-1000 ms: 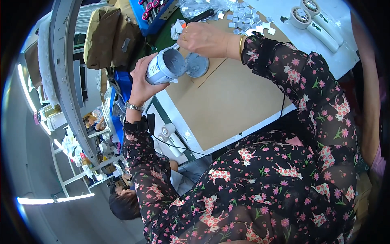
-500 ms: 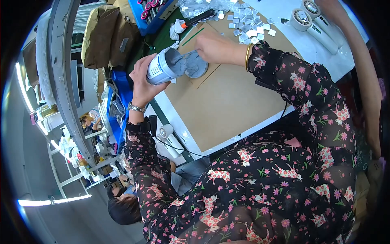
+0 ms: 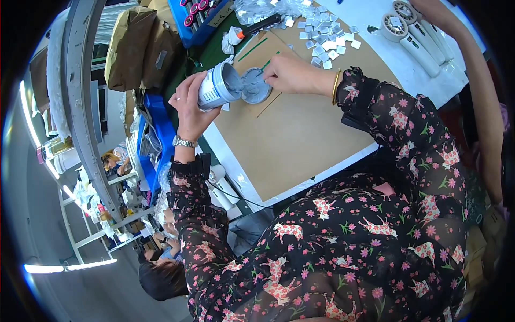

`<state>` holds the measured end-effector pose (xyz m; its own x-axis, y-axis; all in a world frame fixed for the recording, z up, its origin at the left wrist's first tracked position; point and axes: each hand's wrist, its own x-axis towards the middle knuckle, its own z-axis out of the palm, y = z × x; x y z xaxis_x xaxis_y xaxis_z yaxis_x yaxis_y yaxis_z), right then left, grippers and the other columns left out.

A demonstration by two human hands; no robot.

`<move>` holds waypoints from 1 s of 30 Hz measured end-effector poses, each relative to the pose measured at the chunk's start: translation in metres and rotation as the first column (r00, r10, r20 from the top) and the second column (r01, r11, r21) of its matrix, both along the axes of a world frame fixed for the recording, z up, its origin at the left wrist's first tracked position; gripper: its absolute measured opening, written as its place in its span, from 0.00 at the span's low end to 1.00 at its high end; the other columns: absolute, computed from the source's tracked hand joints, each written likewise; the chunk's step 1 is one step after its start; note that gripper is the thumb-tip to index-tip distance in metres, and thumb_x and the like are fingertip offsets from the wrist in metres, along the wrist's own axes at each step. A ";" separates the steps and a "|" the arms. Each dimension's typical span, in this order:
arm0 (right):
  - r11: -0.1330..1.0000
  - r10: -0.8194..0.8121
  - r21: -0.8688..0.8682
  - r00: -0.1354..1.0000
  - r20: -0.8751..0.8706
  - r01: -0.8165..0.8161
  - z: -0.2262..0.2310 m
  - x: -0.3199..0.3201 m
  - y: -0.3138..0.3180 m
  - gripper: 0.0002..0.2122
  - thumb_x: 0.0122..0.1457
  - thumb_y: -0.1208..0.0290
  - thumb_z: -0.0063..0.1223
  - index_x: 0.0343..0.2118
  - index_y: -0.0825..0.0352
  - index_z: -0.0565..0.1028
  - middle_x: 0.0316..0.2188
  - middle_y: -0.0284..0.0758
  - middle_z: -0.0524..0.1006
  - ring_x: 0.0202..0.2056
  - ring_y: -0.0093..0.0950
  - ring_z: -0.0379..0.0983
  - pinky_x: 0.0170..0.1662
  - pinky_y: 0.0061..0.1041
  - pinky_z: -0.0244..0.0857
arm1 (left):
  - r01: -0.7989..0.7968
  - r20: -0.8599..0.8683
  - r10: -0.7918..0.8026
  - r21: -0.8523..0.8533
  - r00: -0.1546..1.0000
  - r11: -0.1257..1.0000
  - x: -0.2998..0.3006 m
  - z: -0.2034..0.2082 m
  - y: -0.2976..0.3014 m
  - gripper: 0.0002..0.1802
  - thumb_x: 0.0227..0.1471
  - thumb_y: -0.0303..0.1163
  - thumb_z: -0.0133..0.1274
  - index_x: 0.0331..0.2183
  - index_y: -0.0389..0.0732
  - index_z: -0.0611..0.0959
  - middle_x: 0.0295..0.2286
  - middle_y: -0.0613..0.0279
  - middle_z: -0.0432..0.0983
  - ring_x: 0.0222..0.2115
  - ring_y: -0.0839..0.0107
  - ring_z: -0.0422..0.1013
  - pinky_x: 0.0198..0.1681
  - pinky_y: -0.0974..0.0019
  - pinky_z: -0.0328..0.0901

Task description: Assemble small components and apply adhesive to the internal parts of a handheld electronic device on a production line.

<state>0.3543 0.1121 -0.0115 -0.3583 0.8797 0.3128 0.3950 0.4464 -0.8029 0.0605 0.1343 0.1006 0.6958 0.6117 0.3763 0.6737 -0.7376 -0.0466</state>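
Observation:
My left hand (image 3: 192,104) is wrapped round a white plastic jar (image 3: 210,92), tilted so that its open mouth faces right. Grey paste coats the jar's inside. Just beyond the mouth, a round dish or lid (image 3: 258,95) smeared with the same paste lies over the brown board (image 3: 300,134). My right hand (image 3: 295,74) is closed in a pinch above the board, right of the dish. A thin green stick (image 3: 266,64) shows at its fingertips, its lower end by the paste.
Many small shiny square pieces (image 3: 324,40) lie beyond my right hand. White handheld fans (image 3: 416,40) rest at the far right, beside another person's arm (image 3: 472,70). A black-handled tool (image 3: 260,24) and a blue bin (image 3: 201,21) are at the back; another fan (image 3: 222,188) lies near left.
My right hand has shifted right and slightly down, away from the dish, and the green stick now shows at its fingertips. The jar has moved slightly right in my left hand.

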 end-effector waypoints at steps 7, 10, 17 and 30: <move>0.867 -0.112 0.498 0.982 0.155 0.020 0.008 -0.008 -0.014 0.05 0.49 0.79 0.54 0.19 0.72 0.76 0.19 0.50 0.75 0.26 0.51 0.76 0.31 0.47 0.69 | -0.050 -0.056 0.052 0.035 0.997 0.998 -0.013 -0.004 -0.006 0.52 0.30 0.33 0.76 0.61 0.55 0.76 0.57 0.64 0.74 0.59 0.60 0.68 0.58 0.54 0.51; 0.897 -0.125 0.439 0.928 0.351 -0.045 0.023 -0.001 -0.027 0.07 0.55 0.80 0.55 0.36 0.72 0.81 0.27 0.47 0.79 0.37 0.47 0.79 0.43 0.44 0.73 | -0.067 -0.074 0.071 0.047 0.995 0.997 -0.015 -0.006 -0.008 0.52 0.30 0.33 0.76 0.62 0.56 0.76 0.57 0.64 0.73 0.59 0.60 0.68 0.58 0.53 0.51; 0.862 -0.182 0.506 0.918 0.352 -0.023 0.022 0.002 -0.036 0.06 0.54 0.80 0.56 0.35 0.71 0.80 0.28 0.45 0.80 0.39 0.44 0.80 0.45 0.42 0.74 | -0.076 -0.097 0.081 0.058 0.992 0.995 -0.018 -0.005 -0.007 0.53 0.30 0.33 0.76 0.62 0.57 0.75 0.57 0.64 0.73 0.59 0.60 0.67 0.58 0.52 0.51; 0.861 -0.168 0.486 0.821 0.546 -0.148 0.012 -0.005 -0.027 0.07 0.55 0.78 0.55 0.36 0.72 0.80 0.30 0.42 0.80 0.38 0.40 0.79 0.46 0.39 0.73 | -0.068 -0.066 0.072 0.058 0.995 0.996 -0.019 -0.005 -0.008 0.54 0.29 0.34 0.77 0.63 0.57 0.75 0.56 0.64 0.73 0.59 0.60 0.68 0.57 0.53 0.51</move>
